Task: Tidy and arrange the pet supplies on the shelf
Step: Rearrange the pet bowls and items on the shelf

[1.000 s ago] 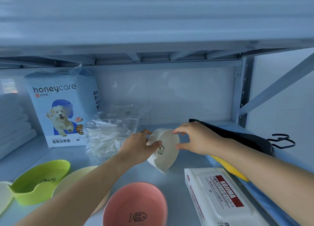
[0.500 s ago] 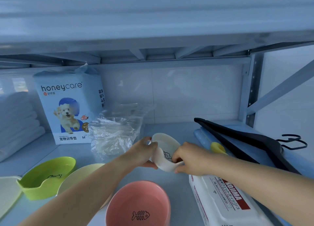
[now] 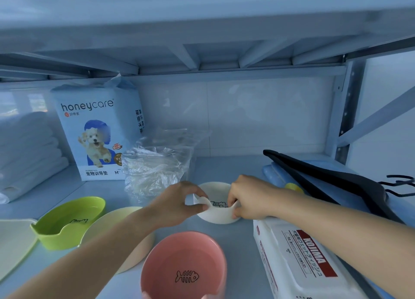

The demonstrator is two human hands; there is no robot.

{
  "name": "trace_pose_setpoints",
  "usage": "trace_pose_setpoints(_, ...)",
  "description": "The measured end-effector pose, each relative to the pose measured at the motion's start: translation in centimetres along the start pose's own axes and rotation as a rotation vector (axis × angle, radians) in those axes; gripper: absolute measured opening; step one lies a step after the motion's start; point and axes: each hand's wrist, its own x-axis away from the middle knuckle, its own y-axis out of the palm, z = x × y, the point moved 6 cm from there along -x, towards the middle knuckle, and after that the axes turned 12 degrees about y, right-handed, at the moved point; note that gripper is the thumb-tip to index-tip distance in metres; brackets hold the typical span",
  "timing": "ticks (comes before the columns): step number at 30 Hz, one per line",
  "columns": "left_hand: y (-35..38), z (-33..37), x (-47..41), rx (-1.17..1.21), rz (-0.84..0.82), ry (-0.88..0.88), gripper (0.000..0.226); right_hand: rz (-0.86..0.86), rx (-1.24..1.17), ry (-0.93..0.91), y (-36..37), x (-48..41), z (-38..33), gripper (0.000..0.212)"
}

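A small white pet bowl (image 3: 217, 216) with a black drawing inside sits upright on the shelf (image 3: 235, 164), in the middle. My left hand (image 3: 179, 202) pinches its near-left rim. My right hand (image 3: 249, 197) grips the right rim, fingers curled over the edge. A pink bowl (image 3: 184, 267) with a fish-bone drawing stands in front of it. To the left are a cream bowl (image 3: 112, 226), partly hidden by my left arm, and a green bowl (image 3: 69, 222).
A honeycare pad pack (image 3: 98, 128) stands at the back left beside folded white pads (image 3: 29, 150). A crumpled clear plastic bag (image 3: 157, 166) lies behind the bowl. A white wipes pack (image 3: 298, 260) lies at the right, with black hangers (image 3: 325, 177) on a blue mat behind.
The white bowl went from tilted on its side to upright and down onto the shelf, a little nearer to me. Both hands stayed on its rim.
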Motion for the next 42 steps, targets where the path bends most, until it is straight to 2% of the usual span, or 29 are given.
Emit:
trace_pose_setpoints(4,0.5,0.2,0.3,-0.235,-0.062,0.096,0.015,-0.003,0.027,-0.001,0.5,-0.2,-0.8,0.014)
trace_pose_setpoints(10,0.5,-0.1,0.8,-0.268,-0.040,0.057,0.014,-0.004,-0.059,0.043,0.8,-0.3,-0.7,0.014)
trace_pose_setpoints(14,0.1,-0.2,2.0,-0.188,0.045,0.029,0.018,-0.025,-0.139,0.063,0.9,-0.3,-0.4,0.022)
trace_pose_setpoints(17,-0.8,-0.1,3.2,-0.162,0.101,-0.018,0.024,0.010,-0.123,0.026,0.4,0.1,-1.0,0.032)
trace_pose_setpoints(19,-1.9,0.3,4.1,-0.228,0.120,-0.039,0.024,0.066,-0.121,-0.025,-0.5,0.5,-1.8,0.036)
trace_pose_setpoints(25,-5.1,1.1,8.1,-0.346,0.183,-0.088,0.024,0.120,-0.221,-0.105,-2.4,1.8,-5.7,0.030)
trace_pose_setpoints(31,-7.2,0.0,14.6,-0.367,0.148,-0.141,0.027,0.077,-0.237,-0.147,-1.9,3.5,-12.1,0.028)
trace_pose_setpoints(34,-7.4,-1.0,17.4,-0.346,0.078,-0.147,0.034,0.074,-0.237,-0.135,-0.9,4.6,-15.2,0.025)
trace_pose_setpoints(38,-5.7,-0.9,19.6,-0.346,-0.048,-0.066,0.047,0.044,-0.211,-0.066,0.4,5.8,-17.7,0.021)
trace_pose_setpoints(42,-5.3,-0.2,22.1,-0.404,-0.030,-0.020,0.061,0.067,-0.206,-0.007,0.7,6.9,-19.1,0.022)
